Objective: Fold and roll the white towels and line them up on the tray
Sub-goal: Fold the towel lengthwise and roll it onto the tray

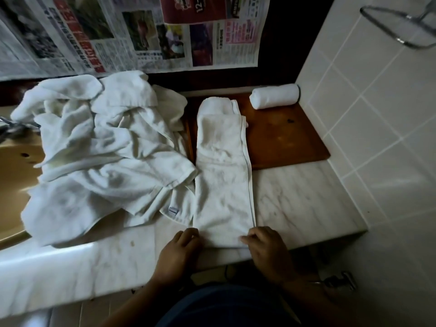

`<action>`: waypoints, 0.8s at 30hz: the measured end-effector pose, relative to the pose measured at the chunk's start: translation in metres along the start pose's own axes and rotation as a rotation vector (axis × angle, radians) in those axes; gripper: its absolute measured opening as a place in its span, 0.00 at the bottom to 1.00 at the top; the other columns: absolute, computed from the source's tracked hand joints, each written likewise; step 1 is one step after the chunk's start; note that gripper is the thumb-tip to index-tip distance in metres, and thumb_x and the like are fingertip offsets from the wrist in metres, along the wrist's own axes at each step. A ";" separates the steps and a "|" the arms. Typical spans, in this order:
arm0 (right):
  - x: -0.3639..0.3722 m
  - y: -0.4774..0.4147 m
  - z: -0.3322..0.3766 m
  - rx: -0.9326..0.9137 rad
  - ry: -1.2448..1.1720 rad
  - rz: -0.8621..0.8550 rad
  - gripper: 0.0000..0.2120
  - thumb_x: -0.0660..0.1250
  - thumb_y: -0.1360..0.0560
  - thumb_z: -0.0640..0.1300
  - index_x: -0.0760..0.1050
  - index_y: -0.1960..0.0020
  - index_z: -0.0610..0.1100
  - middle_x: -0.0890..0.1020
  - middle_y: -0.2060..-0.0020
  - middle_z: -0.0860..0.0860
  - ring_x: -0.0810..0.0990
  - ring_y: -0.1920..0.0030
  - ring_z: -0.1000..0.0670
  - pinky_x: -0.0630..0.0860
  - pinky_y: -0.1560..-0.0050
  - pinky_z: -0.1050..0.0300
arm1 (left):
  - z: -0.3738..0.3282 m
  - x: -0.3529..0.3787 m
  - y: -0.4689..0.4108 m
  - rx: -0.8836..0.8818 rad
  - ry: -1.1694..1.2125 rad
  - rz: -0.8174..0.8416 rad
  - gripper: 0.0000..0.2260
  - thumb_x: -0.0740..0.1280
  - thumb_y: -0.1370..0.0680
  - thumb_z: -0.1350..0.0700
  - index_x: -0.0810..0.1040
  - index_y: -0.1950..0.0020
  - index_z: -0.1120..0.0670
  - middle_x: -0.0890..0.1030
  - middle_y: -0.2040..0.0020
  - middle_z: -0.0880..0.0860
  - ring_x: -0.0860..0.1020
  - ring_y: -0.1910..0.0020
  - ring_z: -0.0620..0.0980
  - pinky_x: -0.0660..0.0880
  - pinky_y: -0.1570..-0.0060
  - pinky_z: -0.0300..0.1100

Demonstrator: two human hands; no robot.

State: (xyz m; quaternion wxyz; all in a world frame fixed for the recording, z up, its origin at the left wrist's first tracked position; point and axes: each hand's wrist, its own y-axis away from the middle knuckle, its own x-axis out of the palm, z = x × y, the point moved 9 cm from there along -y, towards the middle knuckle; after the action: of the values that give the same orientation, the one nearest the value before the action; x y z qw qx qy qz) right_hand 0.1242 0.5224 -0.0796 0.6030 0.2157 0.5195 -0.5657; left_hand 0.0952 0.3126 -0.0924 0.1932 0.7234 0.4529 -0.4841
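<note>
Hands starting a roll at the near edge

Left hand (181,244) and right hand (265,243), fingers curled, are pinching the near corners of the strip (224,180), which is lying from counter (297,204) onto tray (283,142). Uneven pulling risks skewing it, and the pile (99,149) crowding its left edge may snag. A finished roll (274,95) is sitting far right.

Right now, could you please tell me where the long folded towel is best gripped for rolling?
Take the folded towel by the two corners of its near short end, from the counter's front edge. It is a narrow strip running away onto the tray, the loose pile crowds its left side, and the left hand and right hand sit there.
</note>
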 end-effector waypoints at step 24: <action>0.001 -0.018 -0.036 0.521 -0.184 0.085 0.15 0.79 0.32 0.54 0.72 0.64 0.54 0.77 0.65 0.58 0.76 0.65 0.59 0.74 0.60 0.58 | 0.042 -0.009 -0.005 -0.659 0.444 -0.093 0.05 0.74 0.27 0.52 0.81 0.60 0.44 0.82 0.66 0.44 0.79 0.65 0.38 0.76 0.63 0.38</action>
State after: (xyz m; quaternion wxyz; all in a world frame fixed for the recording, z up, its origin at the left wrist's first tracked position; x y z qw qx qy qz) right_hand 0.0936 0.5478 -0.0879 0.5948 0.3328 0.2899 -0.6718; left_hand 0.0680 0.2805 -0.1027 0.2901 0.6886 0.6468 -0.1530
